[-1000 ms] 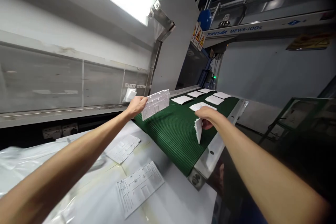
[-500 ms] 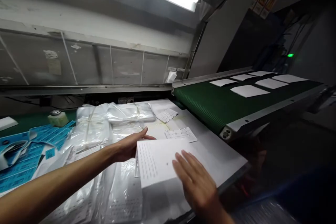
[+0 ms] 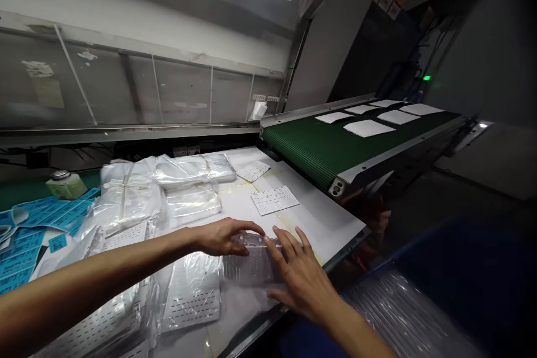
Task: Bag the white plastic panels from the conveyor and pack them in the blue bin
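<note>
A stack of white printed sheets [image 3: 251, 263], smeared by motion, stands tilted between my two hands just over the table. My left hand [image 3: 226, 238] grips its upper left corner, thumb in front and fingers over the top edge. Around the right end curves my right hand [image 3: 302, 271], fingers along the top edge and thumb lower down. Beyond the hands, a printed card [image 3: 275, 200] lies flat on the white tabletop [image 3: 323, 224], and a smaller printed card [image 3: 254, 171] sits behind it. Left of the stack lies a clear bag [image 3: 193, 291] with perforated-looking printed sheets inside.
Bundles of clear plastic bags [image 3: 130, 196] are piled at left. Further left are blue printed sheets [image 3: 25, 251] and a small jar [image 3: 66, 184]. A green conveyor belt [image 3: 302, 142] carrying several white sheets [image 3: 369, 127] runs off to the right, its frame end close to the table.
The sheets went from lying nearly flat under my right palm to being tilted up between both hands. My right hand moved to their right end. The view shifted to the right.
</note>
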`<state>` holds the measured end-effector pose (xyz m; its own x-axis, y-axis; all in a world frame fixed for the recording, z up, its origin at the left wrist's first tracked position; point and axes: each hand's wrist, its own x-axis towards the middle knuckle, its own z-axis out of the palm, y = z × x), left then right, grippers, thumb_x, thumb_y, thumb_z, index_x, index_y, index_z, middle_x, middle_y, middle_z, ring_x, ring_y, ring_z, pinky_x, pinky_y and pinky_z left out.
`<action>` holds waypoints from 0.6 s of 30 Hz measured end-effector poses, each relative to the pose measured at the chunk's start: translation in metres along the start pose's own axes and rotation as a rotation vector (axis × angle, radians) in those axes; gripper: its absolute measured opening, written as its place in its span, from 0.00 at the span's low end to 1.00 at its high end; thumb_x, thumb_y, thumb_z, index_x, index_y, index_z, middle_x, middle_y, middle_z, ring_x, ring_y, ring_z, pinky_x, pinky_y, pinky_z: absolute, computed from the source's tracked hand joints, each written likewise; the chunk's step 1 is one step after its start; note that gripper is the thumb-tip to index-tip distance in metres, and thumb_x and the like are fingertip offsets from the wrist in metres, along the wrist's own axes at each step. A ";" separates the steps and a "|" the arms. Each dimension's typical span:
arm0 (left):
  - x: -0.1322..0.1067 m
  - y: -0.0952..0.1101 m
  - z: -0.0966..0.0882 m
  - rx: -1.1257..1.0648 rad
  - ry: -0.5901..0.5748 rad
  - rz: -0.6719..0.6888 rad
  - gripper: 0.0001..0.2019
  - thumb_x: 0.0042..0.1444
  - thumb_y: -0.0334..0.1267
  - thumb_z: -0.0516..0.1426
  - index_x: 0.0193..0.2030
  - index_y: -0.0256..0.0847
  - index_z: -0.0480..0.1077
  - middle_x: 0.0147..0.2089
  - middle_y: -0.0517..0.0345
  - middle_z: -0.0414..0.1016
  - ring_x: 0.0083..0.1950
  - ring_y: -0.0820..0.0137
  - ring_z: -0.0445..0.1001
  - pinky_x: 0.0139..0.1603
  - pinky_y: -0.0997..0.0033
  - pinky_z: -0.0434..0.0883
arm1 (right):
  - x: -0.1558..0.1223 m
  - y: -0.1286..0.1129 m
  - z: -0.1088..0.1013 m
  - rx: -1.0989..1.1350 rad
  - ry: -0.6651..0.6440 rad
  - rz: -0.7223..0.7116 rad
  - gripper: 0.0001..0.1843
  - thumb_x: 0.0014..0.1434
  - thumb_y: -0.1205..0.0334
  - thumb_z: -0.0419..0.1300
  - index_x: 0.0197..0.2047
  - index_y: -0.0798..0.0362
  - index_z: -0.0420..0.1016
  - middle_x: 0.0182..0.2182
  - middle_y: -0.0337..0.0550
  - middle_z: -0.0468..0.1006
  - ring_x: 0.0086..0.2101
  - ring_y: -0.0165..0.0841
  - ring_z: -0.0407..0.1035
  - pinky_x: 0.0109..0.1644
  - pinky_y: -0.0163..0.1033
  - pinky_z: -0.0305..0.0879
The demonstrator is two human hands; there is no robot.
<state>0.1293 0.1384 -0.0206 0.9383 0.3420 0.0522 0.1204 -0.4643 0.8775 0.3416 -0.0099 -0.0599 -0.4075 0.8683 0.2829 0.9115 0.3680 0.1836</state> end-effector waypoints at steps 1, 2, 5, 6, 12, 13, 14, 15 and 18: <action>0.007 -0.003 0.002 0.041 -0.008 0.018 0.22 0.51 0.40 0.60 0.55 0.48 0.69 0.48 0.55 0.76 0.45 0.61 0.74 0.44 0.68 0.69 | 0.002 0.004 0.001 -0.012 -0.015 0.042 0.49 0.47 0.59 0.68 0.67 0.57 0.46 0.61 0.62 0.58 0.58 0.54 0.55 0.62 0.66 0.46; 0.013 -0.007 0.003 0.070 -0.017 0.021 0.22 0.53 0.41 0.58 0.56 0.48 0.68 0.48 0.55 0.76 0.45 0.61 0.74 0.43 0.69 0.69 | 0.003 0.007 0.002 -0.019 -0.024 0.088 0.47 0.49 0.62 0.67 0.66 0.57 0.47 0.58 0.61 0.63 0.55 0.52 0.60 0.60 0.64 0.52; 0.024 -0.018 0.004 0.138 -0.063 0.023 0.22 0.56 0.42 0.56 0.58 0.48 0.65 0.52 0.54 0.74 0.47 0.62 0.74 0.44 0.70 0.69 | -0.001 0.015 0.011 -0.008 -0.042 0.187 0.42 0.52 0.63 0.65 0.65 0.60 0.50 0.51 0.59 0.70 0.47 0.48 0.67 0.50 0.54 0.68; 0.025 -0.020 0.002 0.176 -0.083 0.038 0.23 0.56 0.43 0.57 0.59 0.47 0.64 0.53 0.53 0.73 0.48 0.62 0.73 0.45 0.69 0.69 | -0.004 0.016 0.014 0.000 -0.044 0.200 0.42 0.52 0.62 0.64 0.65 0.60 0.50 0.52 0.59 0.69 0.47 0.48 0.67 0.48 0.53 0.69; 0.018 -0.021 -0.006 0.324 -0.101 0.069 0.20 0.64 0.44 0.47 0.62 0.47 0.61 0.57 0.53 0.71 0.52 0.64 0.72 0.50 0.69 0.68 | -0.020 0.012 0.016 0.067 0.125 0.167 0.26 0.59 0.67 0.56 0.60 0.54 0.58 0.60 0.57 0.55 0.59 0.49 0.53 0.58 0.54 0.60; 0.017 -0.022 -0.006 0.306 -0.098 0.051 0.20 0.65 0.42 0.45 0.62 0.48 0.60 0.56 0.54 0.71 0.52 0.65 0.72 0.50 0.69 0.68 | -0.020 0.010 0.017 0.085 0.137 0.150 0.22 0.59 0.68 0.55 0.57 0.54 0.61 0.60 0.57 0.56 0.59 0.49 0.52 0.59 0.55 0.58; 0.017 -0.024 -0.005 0.287 -0.095 0.035 0.19 0.66 0.41 0.44 0.62 0.48 0.60 0.56 0.54 0.71 0.51 0.65 0.72 0.50 0.70 0.68 | -0.020 0.009 0.017 0.106 0.144 0.152 0.19 0.59 0.68 0.55 0.54 0.55 0.63 0.58 0.57 0.57 0.58 0.49 0.53 0.59 0.56 0.57; 0.018 -0.027 -0.004 0.269 -0.088 0.023 0.19 0.66 0.40 0.44 0.62 0.48 0.60 0.56 0.54 0.71 0.51 0.66 0.72 0.50 0.70 0.68 | -0.020 0.008 0.018 0.129 0.148 0.174 0.17 0.59 0.68 0.55 0.52 0.56 0.64 0.57 0.57 0.59 0.57 0.48 0.55 0.58 0.55 0.58; 0.022 -0.033 0.000 0.217 -0.039 -0.006 0.17 0.65 0.39 0.44 0.58 0.45 0.63 0.54 0.54 0.71 0.52 0.66 0.71 0.51 0.69 0.67 | -0.015 0.007 0.019 0.183 0.142 0.268 0.14 0.60 0.66 0.55 0.49 0.57 0.64 0.53 0.56 0.64 0.52 0.45 0.60 0.54 0.52 0.63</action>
<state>0.1461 0.1614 -0.0484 0.9487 0.3151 0.0250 0.1889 -0.6287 0.7543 0.3553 -0.0135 -0.0807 -0.1446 0.8918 0.4286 0.9767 0.1980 -0.0826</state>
